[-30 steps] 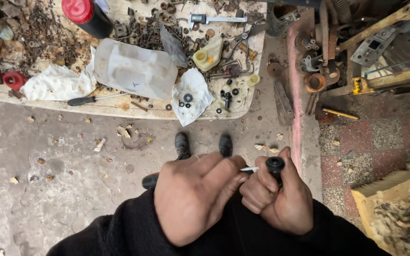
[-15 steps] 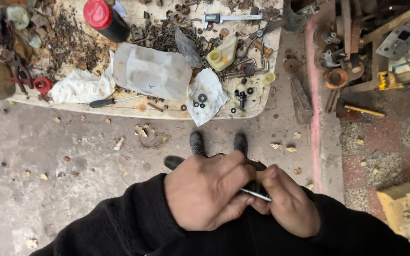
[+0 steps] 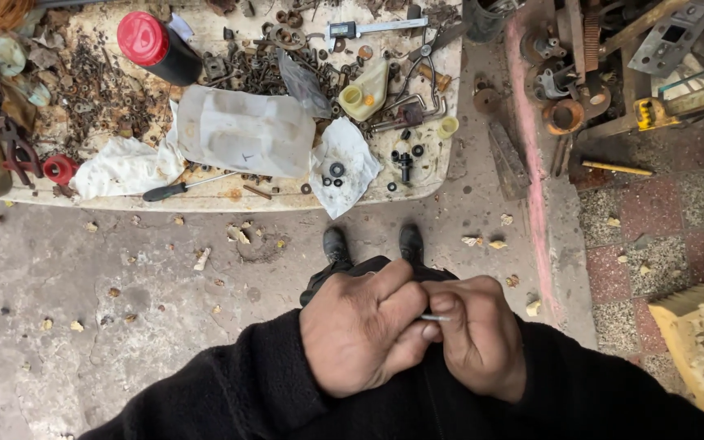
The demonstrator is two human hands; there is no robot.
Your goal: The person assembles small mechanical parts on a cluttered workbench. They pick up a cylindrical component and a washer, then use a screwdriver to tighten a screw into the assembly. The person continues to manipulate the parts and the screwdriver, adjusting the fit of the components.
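Hands (image 3: 413,330) closed tighter, hiding most of rod (image 3: 434,318).

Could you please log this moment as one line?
left hand: grips thin metal rod | right hand: pinches rod | screwdriver: on board

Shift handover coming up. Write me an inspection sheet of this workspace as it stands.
Surface: dirty concrete floor with scattered chips; a low white board carries the parts.
Job's things: a thin metal rod held between both hands.
Clutter: red-capped black can, translucent plastic container, white rags, screwdriver, caliper, washers, rusty scrap.
Grippers: left hand and right hand closed together on the rod.
Cables: nothing seen.
Surroundings: black shoes, rusty machine parts, red speckled tiles.
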